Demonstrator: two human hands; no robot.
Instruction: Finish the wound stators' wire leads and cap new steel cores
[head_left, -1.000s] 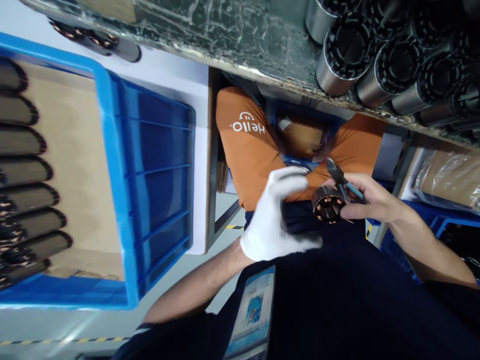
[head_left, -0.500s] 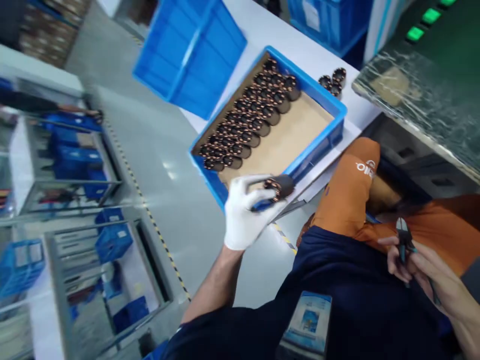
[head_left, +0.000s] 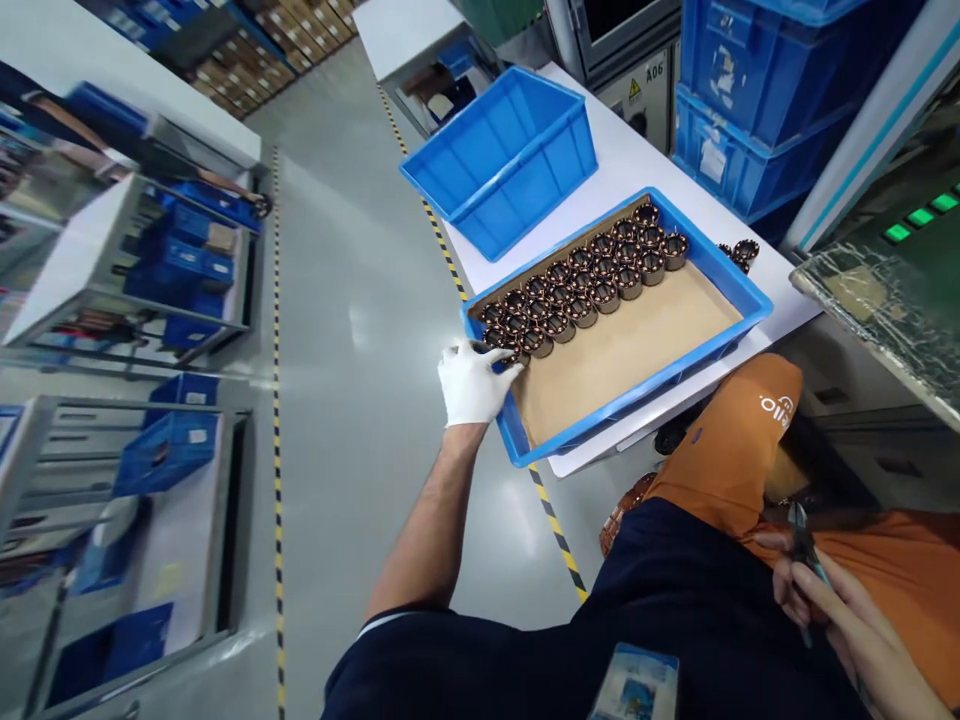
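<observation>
My left hand (head_left: 471,384), in a white glove, reaches over the left rim of a shallow blue tray (head_left: 637,432). Its thumb and fingers pinch a motor stator (head_left: 516,358) at the left end of the front row, and the glove partly hides it. Several more stators (head_left: 604,292), dark rings with copper windings, stand upright in rows along the tray's back side. Brown cardboard (head_left: 611,365) lines the bottom. Low on the right, my bare right hand (head_left: 832,595) is closed around side cutters (head_left: 802,540), jaws pointing up, over my lap.
Behind the tray an open blue bin (head_left: 517,150) sits on the white table (head_left: 637,145). A few loose stators (head_left: 742,252) stand by the tray's right corner. Stacked blue crates (head_left: 757,110) and a stone-patterned ledge (head_left: 862,290) are to the right. A co-worker's arm (head_left: 82,125) shows far left.
My left hand has carried the stator from above the tray's near edge to the left end of the front row. The view has shifted; my right hand keeps the cutters.
</observation>
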